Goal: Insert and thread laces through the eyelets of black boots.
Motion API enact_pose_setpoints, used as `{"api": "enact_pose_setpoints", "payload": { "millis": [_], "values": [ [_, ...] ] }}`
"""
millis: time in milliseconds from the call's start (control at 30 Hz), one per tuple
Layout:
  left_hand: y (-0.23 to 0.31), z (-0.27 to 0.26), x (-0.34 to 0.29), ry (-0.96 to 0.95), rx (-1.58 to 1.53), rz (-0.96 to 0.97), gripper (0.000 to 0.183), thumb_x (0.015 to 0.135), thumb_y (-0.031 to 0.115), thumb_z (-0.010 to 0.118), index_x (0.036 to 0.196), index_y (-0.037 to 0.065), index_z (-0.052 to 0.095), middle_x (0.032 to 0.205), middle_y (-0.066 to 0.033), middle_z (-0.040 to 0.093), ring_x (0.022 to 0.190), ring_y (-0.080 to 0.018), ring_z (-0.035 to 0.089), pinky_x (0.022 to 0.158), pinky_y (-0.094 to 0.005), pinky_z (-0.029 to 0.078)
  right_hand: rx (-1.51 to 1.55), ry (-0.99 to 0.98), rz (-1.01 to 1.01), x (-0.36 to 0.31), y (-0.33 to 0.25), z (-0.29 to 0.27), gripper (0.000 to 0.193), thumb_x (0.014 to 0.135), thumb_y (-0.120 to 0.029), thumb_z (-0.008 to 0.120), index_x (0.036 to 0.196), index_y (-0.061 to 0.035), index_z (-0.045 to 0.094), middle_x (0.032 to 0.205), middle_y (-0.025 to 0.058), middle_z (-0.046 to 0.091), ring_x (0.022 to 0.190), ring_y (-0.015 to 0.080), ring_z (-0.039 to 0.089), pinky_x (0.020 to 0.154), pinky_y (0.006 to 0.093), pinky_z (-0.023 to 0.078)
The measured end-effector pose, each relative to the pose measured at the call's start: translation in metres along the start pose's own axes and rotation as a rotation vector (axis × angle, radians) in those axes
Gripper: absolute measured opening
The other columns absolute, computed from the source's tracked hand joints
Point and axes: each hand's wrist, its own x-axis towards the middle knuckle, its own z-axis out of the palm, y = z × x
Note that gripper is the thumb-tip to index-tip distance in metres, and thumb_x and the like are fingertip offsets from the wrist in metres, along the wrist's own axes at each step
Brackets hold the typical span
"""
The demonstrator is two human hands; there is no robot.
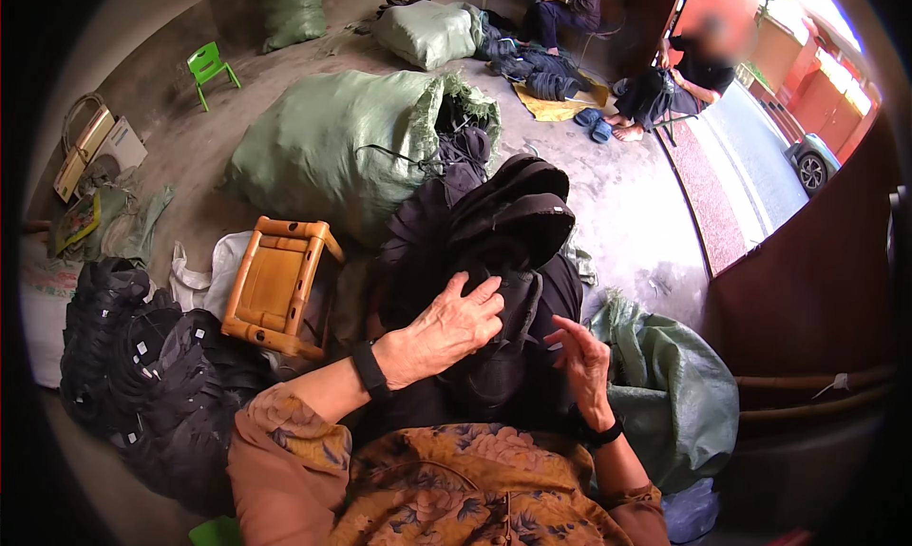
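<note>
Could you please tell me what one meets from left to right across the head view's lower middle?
Black pile, wooden stool, left hand, right hand, crumpled green sack.

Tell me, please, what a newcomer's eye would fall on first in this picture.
Probably the big green sack, lying left of centre in the upper half, its open mouth facing right. The bright green chair at upper left and the orange-brown stool beside the left hand would likely follow. Near the middle, just beyond that hand, the black, curved-brimmed pieces also stand out.
</note>
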Motion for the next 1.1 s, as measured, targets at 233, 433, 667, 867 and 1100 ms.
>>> {"api": "enact_pose_setpoints", "payload": {
  "millis": [233,433,667,867,1100],
  "values": [
    [-0.015,0.018,-0.006,-0.154,-0.12,0.066,0.01,0.074,0.016,0.067,0.075,0.012,0.058,0.086,-0.0026,0.051,0.093,-0.0205,0.051,0.077,-0.0354,0.04,-0.06,-0.089,0.029,-0.002,-0.002,0.006,0.027,0.095,0.0,0.052,0.119,-0.002,0.064,0.081,0.0062,0.072,0.053,0.007,0.057,0.05,0.0226,0.047],
    [-0.019,0.032,-0.006,-0.156,-0.21,0.066,0.016,0.076,0.02,0.065,0.078,0.008,0.055,0.095,-0.0048,0.05,0.1,-0.0218,0.048,0.082,-0.0366,0.04,-0.042,-0.119,0.014,-0.003,0.002,0.006,0.028,0.094,0.0,0.052,0.119,-0.002,0.064,0.08,0.0066,0.072,0.053,0.0078,0.058,0.05,0.0226,0.047],
    [-0.019,0.042,0.014,-0.286,-0.345,-0.052,0.019,0.076,0.027,0.067,0.069,0.011,0.059,0.074,-0.0056,0.057,0.082,-0.0242,0.053,0.068,-0.0405,0.041,-0.001,-0.157,0.059,-0.001,-0.01,0.008,0.027,0.096,-0.004,0.051,0.12,-0.0015,0.063,0.079,0.0065,0.072,0.054,0.0079,0.059,0.051,0.0225,0.048],
    [-0.021,0.028,0.017,-0.007,-1.318,-0.524,0.026,0.096,0.027,0.062,0.085,0.005,0.069,0.081,-0.0042,0.058,0.082,-0.0185,0.059,0.076,-0.03,0.046,0.297,-0.263,0.34,0.014,-0.053,0.029,0.03,0.102,-0.017,0.051,0.127,-0.0019,0.06,0.081,0.0034,0.07,0.06,0.0044,0.057,0.055,0.0182,0.046],
    [-0.006,0.028,0.007,0.28,-1.029,-0.474,0.03,0.089,0.033,0.069,0.093,0.004,0.062,0.087,-0.0084,0.059,0.088,-0.0273,0.06,0.078,-0.0364,0.048,0.654,-0.323,0.487,0.032,-0.042,0.041,0.021,0.1,-0.024,0.058,0.104,-0.0036,0.062,0.079,0.0034,0.066,0.063,0.0091,0.06,0.057,0.0202,0.046]
  ]
}}
